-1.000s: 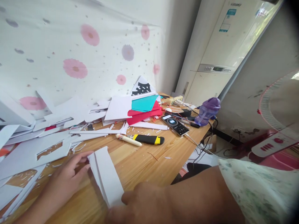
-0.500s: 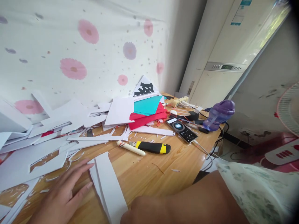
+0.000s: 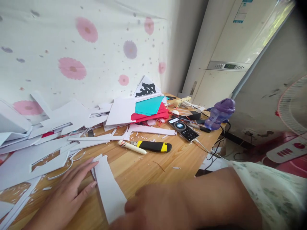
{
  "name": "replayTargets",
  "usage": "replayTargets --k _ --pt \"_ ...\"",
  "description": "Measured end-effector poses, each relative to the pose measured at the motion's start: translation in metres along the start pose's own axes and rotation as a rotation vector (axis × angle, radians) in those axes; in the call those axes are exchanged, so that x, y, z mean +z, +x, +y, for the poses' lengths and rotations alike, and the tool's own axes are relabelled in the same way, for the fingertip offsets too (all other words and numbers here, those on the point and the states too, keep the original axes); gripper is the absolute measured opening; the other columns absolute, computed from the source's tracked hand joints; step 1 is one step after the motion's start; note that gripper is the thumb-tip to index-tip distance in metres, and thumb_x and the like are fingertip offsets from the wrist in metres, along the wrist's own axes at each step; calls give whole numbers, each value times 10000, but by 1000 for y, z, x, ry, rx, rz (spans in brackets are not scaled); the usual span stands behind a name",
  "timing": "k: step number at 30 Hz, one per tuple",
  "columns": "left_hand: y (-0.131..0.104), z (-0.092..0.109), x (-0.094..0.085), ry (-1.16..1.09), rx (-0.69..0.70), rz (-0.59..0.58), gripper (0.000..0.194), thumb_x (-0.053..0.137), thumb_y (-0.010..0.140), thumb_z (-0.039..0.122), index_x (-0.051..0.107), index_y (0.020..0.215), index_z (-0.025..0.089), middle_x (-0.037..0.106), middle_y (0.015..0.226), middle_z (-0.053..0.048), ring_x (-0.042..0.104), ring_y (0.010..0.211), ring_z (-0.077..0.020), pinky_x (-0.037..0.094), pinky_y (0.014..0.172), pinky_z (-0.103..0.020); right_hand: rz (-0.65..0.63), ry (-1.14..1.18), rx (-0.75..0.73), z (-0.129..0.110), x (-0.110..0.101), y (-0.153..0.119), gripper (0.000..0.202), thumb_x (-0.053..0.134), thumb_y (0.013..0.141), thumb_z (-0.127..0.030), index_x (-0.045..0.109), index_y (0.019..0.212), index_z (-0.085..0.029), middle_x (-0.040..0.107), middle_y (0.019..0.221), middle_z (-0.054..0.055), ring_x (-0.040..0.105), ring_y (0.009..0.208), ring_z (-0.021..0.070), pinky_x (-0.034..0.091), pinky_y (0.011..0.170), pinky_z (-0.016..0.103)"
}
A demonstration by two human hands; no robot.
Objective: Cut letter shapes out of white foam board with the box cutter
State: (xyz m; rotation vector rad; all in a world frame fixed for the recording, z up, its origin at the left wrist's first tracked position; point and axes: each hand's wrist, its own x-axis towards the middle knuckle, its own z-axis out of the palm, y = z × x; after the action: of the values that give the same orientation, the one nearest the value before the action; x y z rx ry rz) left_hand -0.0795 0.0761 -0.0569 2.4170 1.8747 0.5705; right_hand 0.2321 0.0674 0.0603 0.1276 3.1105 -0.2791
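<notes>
A folded strip of white paper [image 3: 109, 185] lies on the wooden table between my hands. My left hand [image 3: 69, 191] rests at its upper left edge, fingers stretched out and fingertips touching the paper. Over the strip's lower right end is my right hand [image 3: 146, 207], blurred, with its fingers curled at the paper; what they pinch there is hidden. Beyond the strip lie a cream pen [image 3: 132, 147] and a black and yellow utility knife [image 3: 154, 146], side by side.
Cut white paper sheets [image 3: 50, 153] and scraps cover the left side. Teal paper [image 3: 150, 107] and red paper [image 3: 153, 115] are stacked at the back. A phone [image 3: 183, 129] with a cable and a purple bottle [image 3: 220, 114] stand near the right edge of the table [image 3: 192, 164].
My right hand has moved up and slightly right over the strip, showing more of its back. The strip looks flatter and wider. The whole view has shifted slightly.
</notes>
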Motion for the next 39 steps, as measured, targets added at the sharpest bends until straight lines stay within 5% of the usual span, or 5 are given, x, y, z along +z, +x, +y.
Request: replayTargets --k 3,7,11,31,39 --pt "1 3 -3 19 3 -28 503 390 833 510 434 1283 290 460 1365 -41 411 1256 -252 362 1034 -465 209 2 18 23 -20 -28 346 516 866 -303 559 1165 -135 546 1257 90 561 1031 182 436 897 290" --pt "2 8 -6 39 9 -65 491 381 848 478 450 1282 259 439 1385 -49 387 1273 -245 327 1056 -449 510 44 662 76 -24 -103 256 469 867 -224 594 1085 -176 629 1122 69 584 984 161 444 837 271" --pt "4 13 -6 17 7 -64 469 367 855 462 474 1262 255 456 1374 -49 405 1263 -233 319 1064 -428 456 -1 1210 106 -11 -170 206 419 815 -134 608 877 -186 694 867 30 617 759 154 432 681 253" --pt "7 9 -2 29 37 -3 468 387 832 471 502 1241 277 500 1335 -34 450 1227 -252 372 1026 -433 343 5 1300 125 15 -189 190 429 771 -90 585 822 -186 696 849 33 616 770 158 396 668 232" --pt "8 10 -8 -8 -46 18 474 360 843 485 493 1223 234 478 1346 -56 402 1265 -245 332 1057 -448 374 -21 994 76 -9 -129 140 481 835 -247 602 892 -205 663 826 14 576 727 131 391 649 223"
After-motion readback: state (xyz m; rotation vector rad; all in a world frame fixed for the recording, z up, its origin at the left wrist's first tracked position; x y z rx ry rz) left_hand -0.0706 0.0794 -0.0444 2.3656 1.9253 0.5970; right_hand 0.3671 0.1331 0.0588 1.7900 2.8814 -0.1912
